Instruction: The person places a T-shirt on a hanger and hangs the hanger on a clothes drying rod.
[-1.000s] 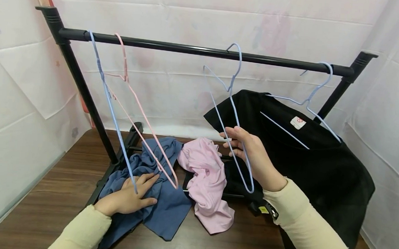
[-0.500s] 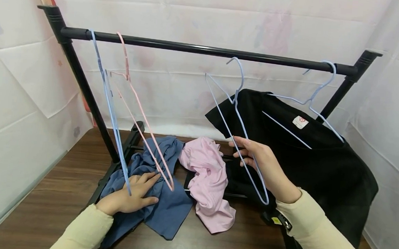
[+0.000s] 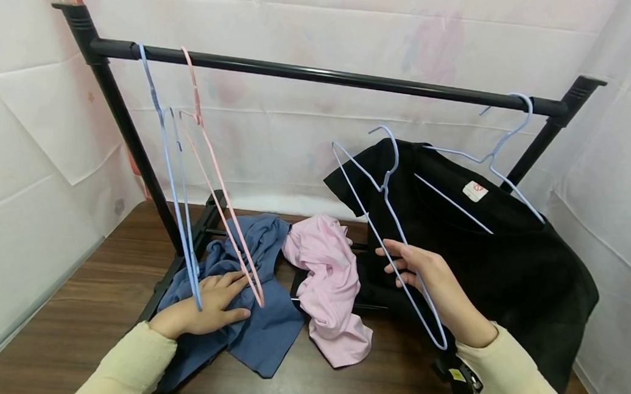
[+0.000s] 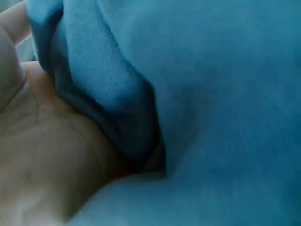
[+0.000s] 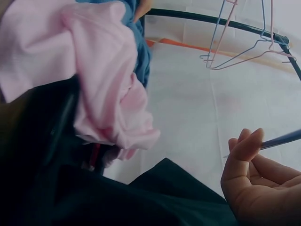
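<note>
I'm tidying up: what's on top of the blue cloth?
The left hand rests on the blue cloth. A blue hanger and a pink hanger overlap it; contact is unclear. In the head view, the hand hides the cloth beneath.

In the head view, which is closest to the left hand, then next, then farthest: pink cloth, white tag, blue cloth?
From the left hand:
1. Blue cloth: under it, touching.
2. Pink cloth: to its right.
3. White tag: far right, on the black shirt.
</note>
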Demonstrator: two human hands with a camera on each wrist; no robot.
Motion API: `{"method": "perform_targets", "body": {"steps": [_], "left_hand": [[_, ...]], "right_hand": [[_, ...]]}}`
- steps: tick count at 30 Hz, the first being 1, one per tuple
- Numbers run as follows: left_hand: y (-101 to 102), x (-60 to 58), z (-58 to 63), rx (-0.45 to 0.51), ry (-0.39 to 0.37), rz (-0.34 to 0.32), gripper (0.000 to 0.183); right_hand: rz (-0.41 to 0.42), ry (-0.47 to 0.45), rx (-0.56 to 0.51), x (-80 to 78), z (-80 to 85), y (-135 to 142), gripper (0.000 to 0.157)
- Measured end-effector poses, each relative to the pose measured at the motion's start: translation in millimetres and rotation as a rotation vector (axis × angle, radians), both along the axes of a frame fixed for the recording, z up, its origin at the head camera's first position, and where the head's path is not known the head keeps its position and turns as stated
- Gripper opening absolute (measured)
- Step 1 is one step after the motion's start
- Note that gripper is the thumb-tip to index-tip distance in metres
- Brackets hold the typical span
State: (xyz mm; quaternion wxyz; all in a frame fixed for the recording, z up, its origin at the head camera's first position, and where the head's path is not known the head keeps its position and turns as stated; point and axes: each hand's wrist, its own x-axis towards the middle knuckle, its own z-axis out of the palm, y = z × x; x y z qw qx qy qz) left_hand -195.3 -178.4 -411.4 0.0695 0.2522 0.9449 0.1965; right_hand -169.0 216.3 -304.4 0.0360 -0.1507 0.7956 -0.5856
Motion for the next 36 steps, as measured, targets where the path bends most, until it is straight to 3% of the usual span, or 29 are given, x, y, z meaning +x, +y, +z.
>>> {"method": "perform_targets", "body": {"steps": [7,17,23,30,36], "left_hand": [[0,-1.2,-0.8,-0.013,0.015,0.008,0.069],[4,-4.8,8.7,-0.025,0.031,0.03,0.064],[13,-9.7,11.0,0.061,0.061,0.077,0.054],[29,-10.4,18.6,0.119,0.225,0.142,0.041],[46,-24.7,26.9,0.223,0.213,0.248,0.044]], "right_hand": [[0.019,-0.027,-0.016,8.6,-13.4,11,0.053],[0.046,-0.054,-0.056,18.2,-30.7,25,0.053],[0.094,-0.04,-0.096,18.6,-38.2,30,0.052],[0.135,-0.026,-0.145,20.6,-41.4,30,0.052],[0.143,-0.015,-0.159,20.6,-42.6,31,0.051]]}}
